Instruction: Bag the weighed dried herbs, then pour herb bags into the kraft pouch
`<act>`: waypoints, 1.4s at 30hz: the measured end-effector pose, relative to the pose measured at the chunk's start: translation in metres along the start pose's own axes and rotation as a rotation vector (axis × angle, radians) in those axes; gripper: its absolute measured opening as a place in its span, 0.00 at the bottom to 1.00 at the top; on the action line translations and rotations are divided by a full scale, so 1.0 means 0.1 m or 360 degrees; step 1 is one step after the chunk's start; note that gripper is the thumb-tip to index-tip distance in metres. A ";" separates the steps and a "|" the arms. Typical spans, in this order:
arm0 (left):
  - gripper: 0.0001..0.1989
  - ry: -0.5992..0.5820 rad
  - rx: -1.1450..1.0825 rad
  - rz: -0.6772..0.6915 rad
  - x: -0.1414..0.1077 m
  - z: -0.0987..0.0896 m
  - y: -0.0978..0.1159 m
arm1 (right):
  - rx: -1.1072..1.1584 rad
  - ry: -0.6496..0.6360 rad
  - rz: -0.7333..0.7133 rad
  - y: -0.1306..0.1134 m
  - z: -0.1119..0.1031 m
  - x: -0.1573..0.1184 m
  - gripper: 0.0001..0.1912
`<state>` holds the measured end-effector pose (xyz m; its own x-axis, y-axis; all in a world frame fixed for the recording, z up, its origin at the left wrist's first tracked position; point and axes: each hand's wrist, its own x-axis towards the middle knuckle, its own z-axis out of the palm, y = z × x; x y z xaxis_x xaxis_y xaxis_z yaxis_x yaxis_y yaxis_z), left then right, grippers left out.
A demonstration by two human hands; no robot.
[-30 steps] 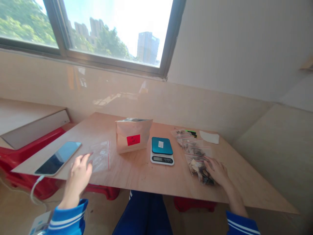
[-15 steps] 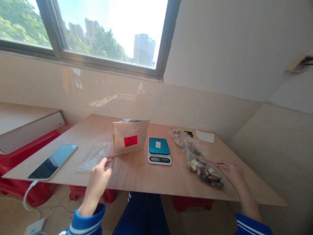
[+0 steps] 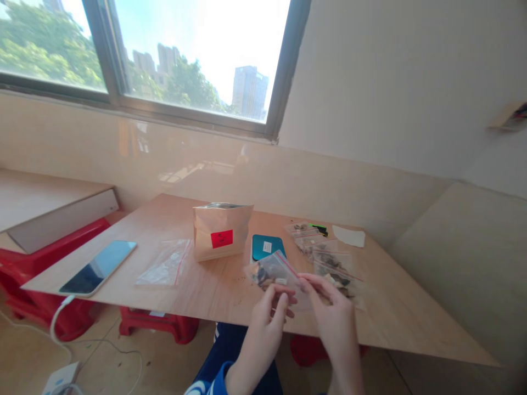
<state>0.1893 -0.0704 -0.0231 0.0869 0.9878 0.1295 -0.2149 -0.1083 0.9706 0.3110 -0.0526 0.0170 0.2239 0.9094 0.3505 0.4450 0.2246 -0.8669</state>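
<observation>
A clear zip-lock bag with dried brown pieces and a small white label is held tilted over the front of the table, partly covering the kitchen scale. My right hand pinches its red-striped top edge. The curled fingers of my left hand close on its lower side. Just beyond, a kraft stand-up pouch with a red label stands upright, its top open. More filled zip-lock bags lie in a row on the right.
A flat zip-lock bag without visible contents and a phone on a white cable lie on the table's left. At the back right are a black-and-green object and a white paper. Red stools stand under the table.
My right hand has lifted the nearest filled bag from the right side to the middle. My left hand has moved right, from beside the flat bag, to meet it.
</observation>
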 end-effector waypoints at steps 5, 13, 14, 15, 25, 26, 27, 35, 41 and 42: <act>0.18 0.0246 0.0059 0.0019 0.00 -0.30 -0.13 | 0.0703 -0.0367 0.0394 0.07 0.56 -0.25 0.20; 0.17 0.0284 0.0470 0.0052 -0.03 -0.48 -0.07 | 0.0634 -0.0565 0.0311 -0.01 0.63 -0.30 0.21; 0.17 0.0281 0.0510 0.0044 -0.04 -0.48 -0.05 | 0.0590 -0.0554 0.0297 -0.01 0.63 -0.30 0.21; 0.17 0.0294 0.0548 0.0034 -0.05 -0.48 -0.04 | 0.0557 -0.0547 0.0290 0.00 0.63 -0.30 0.21; 0.17 0.0203 0.0582 0.0204 -0.02 -0.66 -0.03 | 0.0740 -0.0513 0.0314 0.04 0.74 -0.30 0.17; 0.18 0.0170 0.0584 0.0215 -0.02 -0.67 -0.03 | 0.0749 -0.0505 0.0314 0.06 0.73 -0.29 0.16; 0.18 0.0135 0.0592 0.0220 -0.02 -0.68 -0.02 | 0.0750 -0.0489 0.0311 0.07 0.72 -0.29 0.16; 0.18 -0.0073 0.0737 0.0077 -0.05 -0.57 0.08 | 0.0648 -0.0266 0.0333 0.26 0.63 -0.25 0.15; 0.21 -0.0173 0.0790 -0.0021 -0.15 -0.63 0.09 | 0.0629 0.0433 0.0518 0.45 0.30 -0.14 0.22; 0.22 -0.0205 0.0764 -0.0017 -0.15 -0.65 0.09 | 0.0646 0.0418 0.0501 0.44 0.25 -0.14 0.23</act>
<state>0.1232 -0.0787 -0.0295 0.2129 0.9704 0.1137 0.2562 -0.1677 0.9520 0.3059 -0.0472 -0.0344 0.5228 0.8482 0.0847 -0.0351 0.1207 -0.9921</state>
